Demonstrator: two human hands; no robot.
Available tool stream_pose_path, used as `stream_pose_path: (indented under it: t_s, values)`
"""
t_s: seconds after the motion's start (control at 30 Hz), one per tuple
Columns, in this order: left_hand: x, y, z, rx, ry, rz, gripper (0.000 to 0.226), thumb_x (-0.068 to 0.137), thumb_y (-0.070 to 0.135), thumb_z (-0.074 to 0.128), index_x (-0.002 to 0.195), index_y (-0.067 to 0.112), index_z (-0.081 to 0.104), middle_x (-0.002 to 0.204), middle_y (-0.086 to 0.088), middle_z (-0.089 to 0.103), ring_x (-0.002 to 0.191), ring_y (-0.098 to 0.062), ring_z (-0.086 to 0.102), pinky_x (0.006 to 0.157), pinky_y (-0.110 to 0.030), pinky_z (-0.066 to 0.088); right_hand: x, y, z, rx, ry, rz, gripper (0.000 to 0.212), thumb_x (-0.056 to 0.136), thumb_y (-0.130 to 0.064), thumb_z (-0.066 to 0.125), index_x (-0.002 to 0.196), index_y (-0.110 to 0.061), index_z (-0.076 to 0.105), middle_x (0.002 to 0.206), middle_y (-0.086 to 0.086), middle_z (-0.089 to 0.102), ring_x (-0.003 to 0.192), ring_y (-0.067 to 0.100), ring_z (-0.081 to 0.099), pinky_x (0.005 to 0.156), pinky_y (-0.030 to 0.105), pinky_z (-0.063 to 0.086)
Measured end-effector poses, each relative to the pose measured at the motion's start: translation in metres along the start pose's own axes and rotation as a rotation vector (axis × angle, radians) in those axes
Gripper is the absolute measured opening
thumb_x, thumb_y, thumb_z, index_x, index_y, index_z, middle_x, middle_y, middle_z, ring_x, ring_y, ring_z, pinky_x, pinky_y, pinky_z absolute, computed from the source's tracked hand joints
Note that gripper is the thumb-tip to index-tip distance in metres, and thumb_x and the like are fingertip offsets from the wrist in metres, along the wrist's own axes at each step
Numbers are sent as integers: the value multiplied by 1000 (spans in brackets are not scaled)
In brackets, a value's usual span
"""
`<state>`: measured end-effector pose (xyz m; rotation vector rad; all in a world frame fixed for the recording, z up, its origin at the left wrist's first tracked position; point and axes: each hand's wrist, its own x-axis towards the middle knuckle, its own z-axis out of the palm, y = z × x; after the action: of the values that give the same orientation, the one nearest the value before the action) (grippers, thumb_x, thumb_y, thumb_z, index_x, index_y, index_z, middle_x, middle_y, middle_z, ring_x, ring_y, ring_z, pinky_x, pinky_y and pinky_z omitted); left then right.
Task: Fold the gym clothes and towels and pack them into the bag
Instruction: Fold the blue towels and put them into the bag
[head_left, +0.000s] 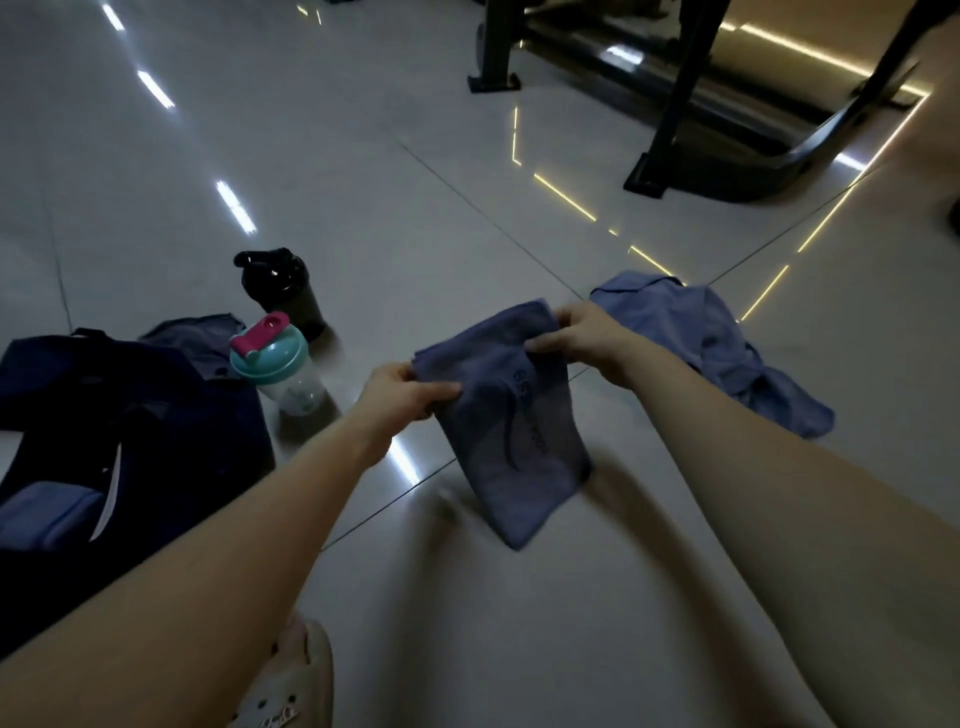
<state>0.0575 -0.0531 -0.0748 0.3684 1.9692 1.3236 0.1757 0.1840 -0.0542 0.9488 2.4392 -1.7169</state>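
A blue towel (511, 431) with a dark logo hangs folded above the tiled floor in the middle of the view. My left hand (402, 392) grips its upper left corner. My right hand (576, 335) pinches its upper right edge. The towel's lower end drops toward the floor. A dark navy bag (156, 436) lies open on the floor at the left, with a folded blue cloth (47, 512) inside its opening. A crumpled blue garment (722, 348) lies on the floor behind my right arm.
A teal-lidded shaker bottle (280, 366) with a pink cap and a black shaker bottle (283, 291) stand beside the bag. Black gym machine legs (670, 119) stand at the back right. A pale sandal (293, 686) shows at the bottom.
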Motion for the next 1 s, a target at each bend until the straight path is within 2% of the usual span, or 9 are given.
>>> stream_pose_path:
  t_s: [0.13, 0.23, 0.33, 0.43, 0.5, 0.7, 0.8, 0.9, 1.0]
  values:
    - [-15, 54, -1, -19, 68, 254, 18, 84, 4, 77, 91, 20, 76, 81, 7, 76, 74, -2, 70, 65, -12, 51, -31, -28, -26, 134, 94, -173, 20, 87, 9, 65, 102, -2, 72, 87, 1, 76, 83, 11, 71, 75, 24, 56]
    - [-31, 77, -4, -62, 104, 403, 20, 85, 1, 76, 97, 16, 77, 90, 1, 77, 79, -3, 72, 67, -12, 52, -57, -47, -35, 99, 192, -276, 26, 87, 14, 60, 107, 1, 71, 96, 7, 72, 86, 10, 67, 82, 27, 55]
    - [-40, 73, -4, -3, 111, 447, 15, 80, 0, 79, 93, 4, 74, 83, -5, 73, 72, -8, 66, 66, -17, 52, -83, -49, -30, 71, 214, -287, 25, 86, 16, 57, 94, -3, 71, 82, 3, 69, 70, -1, 64, 68, 20, 53]
    - [-46, 35, -1, 103, 83, 387, 32, 66, 8, 88, 83, -1, 63, 70, -5, 62, 65, -11, 55, 65, -29, 50, -100, -15, -10, -22, 163, -204, 6, 79, 3, 66, 78, -2, 69, 66, 10, 65, 63, 6, 60, 65, 25, 49]
    - [-50, -3, 2, 226, 47, 329, 32, 59, 15, 87, 75, 8, 61, 65, -3, 59, 62, -12, 52, 64, -32, 49, -108, 18, 9, -118, 116, -136, 13, 72, -8, 70, 74, 4, 64, 64, 15, 55, 64, 15, 52, 65, 35, 43]
    - [-79, -91, 10, 644, -288, -8, 26, 57, 9, 86, 69, 16, 64, 67, -3, 65, 65, -15, 58, 61, -28, 48, -156, 97, 66, -372, -168, -33, 32, 70, -4, 69, 57, -17, 43, 51, -7, 31, 49, 10, 29, 55, 31, 24]
    - [-85, -99, 14, 715, -480, -117, 22, 66, 2, 85, 74, 13, 67, 69, 2, 63, 61, -8, 55, 55, -17, 45, -172, 114, 79, -435, -338, 66, 34, 71, -10, 75, 55, -19, 46, 49, -8, 38, 49, 9, 35, 53, 29, 30]
    - [-84, -95, 19, 765, -623, -197, 21, 72, 8, 86, 87, 9, 72, 73, 0, 65, 60, -6, 59, 61, -19, 50, -180, 117, 78, -401, -456, 149, 30, 75, -10, 77, 55, -20, 57, 51, -12, 50, 53, 7, 46, 57, 25, 40]
    - [-77, -89, 22, 684, -604, -219, 19, 75, 12, 86, 66, 18, 71, 64, 4, 65, 62, -8, 61, 66, -23, 54, -180, 115, 67, -261, -426, 224, 35, 80, -3, 75, 52, -21, 62, 53, -8, 57, 57, 11, 56, 61, 28, 48]
